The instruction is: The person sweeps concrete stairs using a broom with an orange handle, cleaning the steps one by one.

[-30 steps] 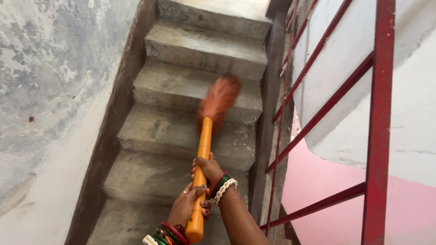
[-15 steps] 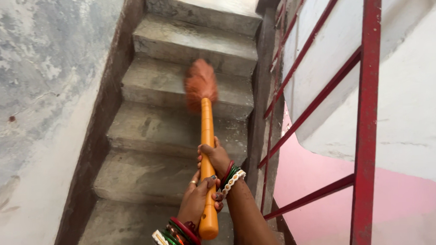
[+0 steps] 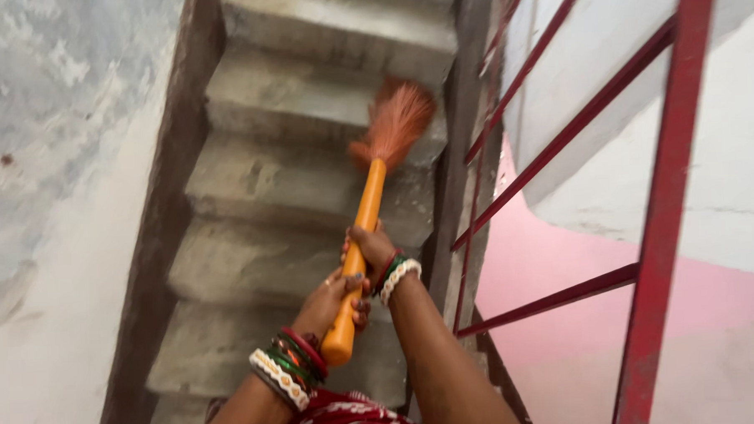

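Note:
A broom (image 3: 365,216) with a long orange handle and a rusty-orange bristle head (image 3: 396,119) points up a flight of bare concrete stairs (image 3: 267,182). My left hand (image 3: 330,300) grips the handle near its lower end. My right hand (image 3: 372,246) grips it just above, so both hands sit close together on the handle. The bristles rest against a step near the right side of the stairs, next to the dark stringer. Both wrists carry stacks of red, green and white bangles.
A weathered grey-white wall (image 3: 49,165) with a dark brown skirting band runs along the left of the stairs. A red metal railing (image 3: 665,219) with slanted bars stands on the right, with a white and pink wall behind it. Red patterned cloth shows at the bottom edge.
The broom head swung from the right to the middle of a step, then back to the right near the stringer. Both hands kept their grip on the handle.

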